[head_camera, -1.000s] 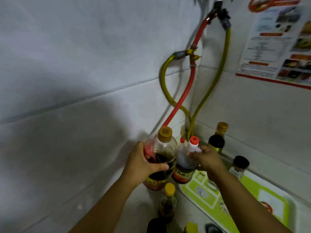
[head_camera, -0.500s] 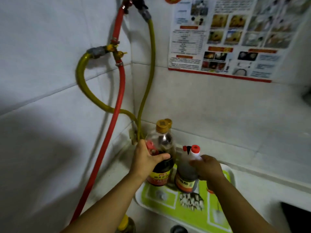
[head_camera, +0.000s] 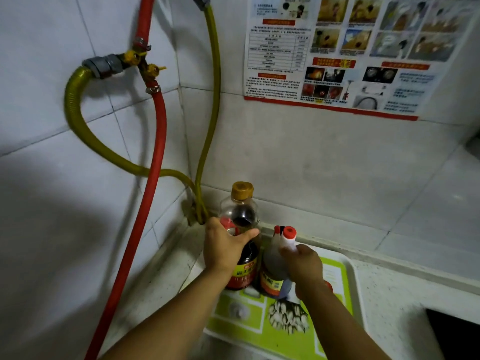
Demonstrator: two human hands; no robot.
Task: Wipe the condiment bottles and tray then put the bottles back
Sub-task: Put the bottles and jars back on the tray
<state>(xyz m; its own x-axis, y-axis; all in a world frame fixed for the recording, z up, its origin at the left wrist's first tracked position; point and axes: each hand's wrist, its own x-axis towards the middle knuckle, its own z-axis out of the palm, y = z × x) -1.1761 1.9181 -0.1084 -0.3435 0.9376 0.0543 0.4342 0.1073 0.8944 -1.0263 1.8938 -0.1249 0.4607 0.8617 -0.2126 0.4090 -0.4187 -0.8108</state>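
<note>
Soy sauce bottle (head_camera: 242, 258), gold cap, lower centre of frame: base on or just over the back left corner of the green tray (head_camera: 337, 287), contact not clear. Left hand (head_camera: 223, 249) wraps its shoulder, thumb across the front. Partly full of dark liquid, so likely moderately heavy; clear plastic wall will probably flex, and may be slick. Best held at the shoulder or the labelled body, not the cap. Just right, touching or nearly so, the red-capped vinegar bottle (head_camera: 272, 266), also at the tray's back edge. Right hand (head_camera: 305, 266) is curled round its neck and shoulder below the cap. Likely similar weight.
</note>
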